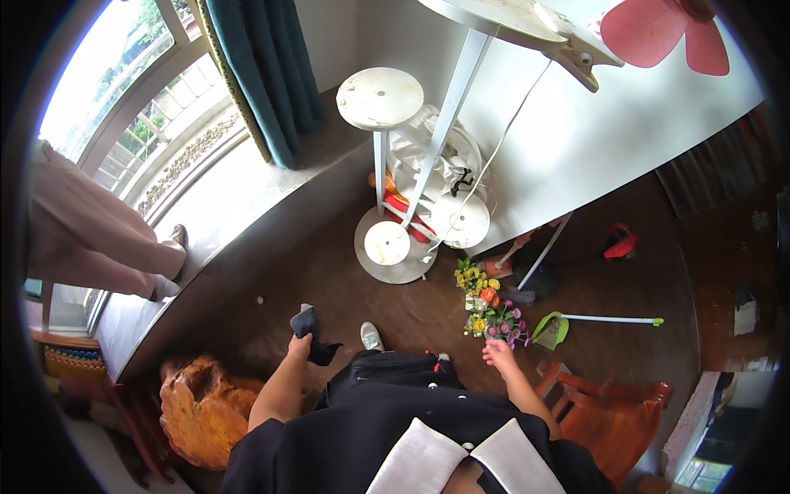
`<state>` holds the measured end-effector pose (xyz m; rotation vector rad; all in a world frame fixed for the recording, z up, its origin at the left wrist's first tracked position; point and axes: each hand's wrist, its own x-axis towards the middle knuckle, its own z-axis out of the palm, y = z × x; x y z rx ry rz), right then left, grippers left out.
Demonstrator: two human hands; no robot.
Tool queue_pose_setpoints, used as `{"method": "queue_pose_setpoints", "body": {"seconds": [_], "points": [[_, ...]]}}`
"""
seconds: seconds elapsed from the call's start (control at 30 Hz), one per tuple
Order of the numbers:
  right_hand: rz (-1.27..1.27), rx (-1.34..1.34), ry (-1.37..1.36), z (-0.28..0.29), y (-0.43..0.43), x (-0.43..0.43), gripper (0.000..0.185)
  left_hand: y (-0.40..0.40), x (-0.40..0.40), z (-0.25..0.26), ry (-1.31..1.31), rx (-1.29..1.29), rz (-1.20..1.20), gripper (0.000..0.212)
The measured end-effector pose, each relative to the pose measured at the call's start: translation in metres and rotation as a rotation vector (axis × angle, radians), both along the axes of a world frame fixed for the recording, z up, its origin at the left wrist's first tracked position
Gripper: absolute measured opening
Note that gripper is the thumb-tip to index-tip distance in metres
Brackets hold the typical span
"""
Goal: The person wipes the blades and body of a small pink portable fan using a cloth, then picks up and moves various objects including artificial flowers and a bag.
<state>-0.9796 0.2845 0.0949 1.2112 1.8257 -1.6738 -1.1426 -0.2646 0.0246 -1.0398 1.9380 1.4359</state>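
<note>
My left hand (300, 346) grips a dark grey cloth (315, 336), which hangs down from the fist over the floor. My right hand (498, 356) holds nothing; its fingers are slightly curled and apart, just below a bunch of purple, orange and yellow flowers (490, 302). Beyond the flowers, to the right, a green dustpan (551, 331) with a long white handle lies on the dark floor. Ahead stands a white multi-tier stand (380, 99) with round discs and a round base. A pink-bladed fan (645, 31) is clipped to its top tier.
Another person's legs in pink trousers (111, 222) stand on the raised window ledge (216, 216) at left. A carved wooden stump (203, 414) is at lower left, a wooden chair (608, 414) at lower right. A blue curtain (265, 80) hangs by the window; a red object (620, 242) lies farther right.
</note>
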Motion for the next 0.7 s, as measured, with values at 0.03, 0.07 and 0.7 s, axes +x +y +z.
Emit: {"method": "queue_pose_setpoints", "body": {"seconds": [0.03, 0.07, 0.7], "points": [[0.025, 0.008, 0.019, 0.005, -0.006, -0.011, 0.025, -0.013, 0.001, -0.007, 0.004, -0.002, 0.025, 0.044], [0.051, 0.011, 0.039, 0.009, -0.012, -0.022, 0.025, -0.028, 0.005, -0.021, 0.009, -0.008, 0.052, 0.043], [-0.179, -0.360, 0.503, 0.131, 0.002, -0.326, 0.024, 0.060, 0.015, 0.021, 0.099, 0.272, 0.485, 0.036]]}}
